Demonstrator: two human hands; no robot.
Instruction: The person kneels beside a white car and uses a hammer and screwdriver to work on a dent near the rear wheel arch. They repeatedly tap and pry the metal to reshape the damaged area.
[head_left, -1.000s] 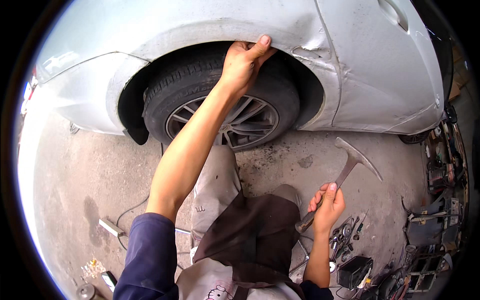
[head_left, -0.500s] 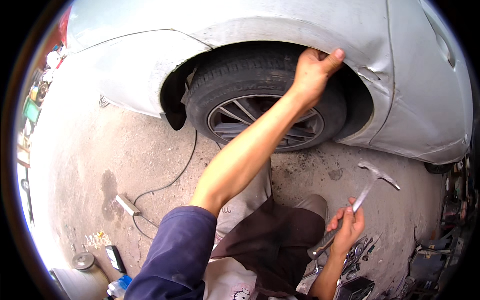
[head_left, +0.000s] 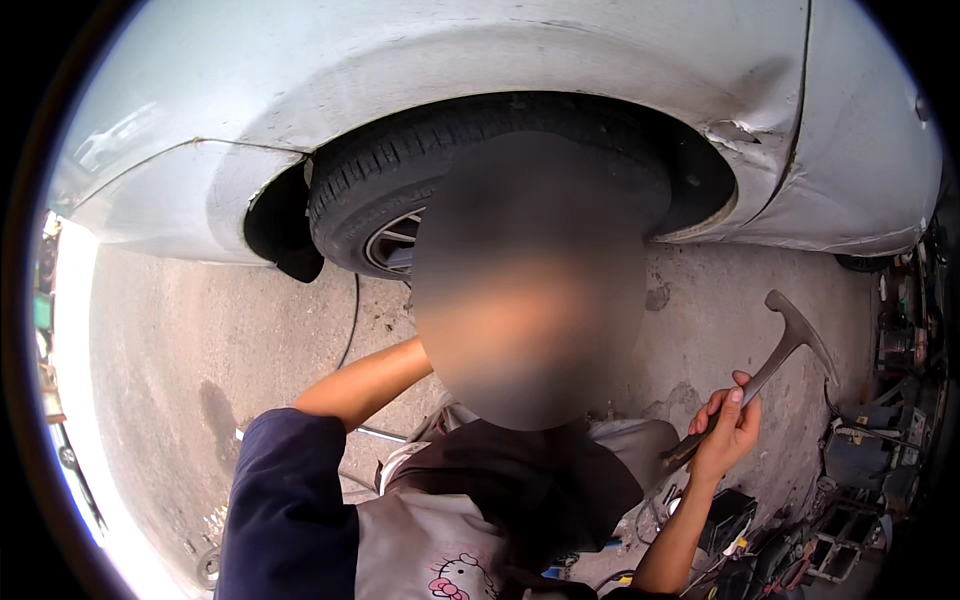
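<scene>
My right hand point(head_left: 727, 432) grips the handle of a pick hammer point(head_left: 797, 327), out to the right of my knee, its long curved steel head raised above the ground. My left forearm point(head_left: 375, 378) reaches in front of the wheel. A round blurred patch covers my left hand, so its fingers and anything in them are hidden. Behind the patch stands a black car tire point(head_left: 360, 190), with part of its spoked rim showing. The pale car's fender point(head_left: 480, 60) arches over it, dented and torn near the door seam at the right.
A dark cable point(head_left: 353, 320) runs across the concrete floor point(head_left: 160, 340) to the left of the wheel. Several tools and a black box point(head_left: 728, 520) lie by my right forearm. Metal parts point(head_left: 850, 535) crowd the right edge.
My left hand has come away from the wheel arch's edge, down toward me. My right hand still holds the hammer, now slightly higher and farther right. The view has shifted.
</scene>
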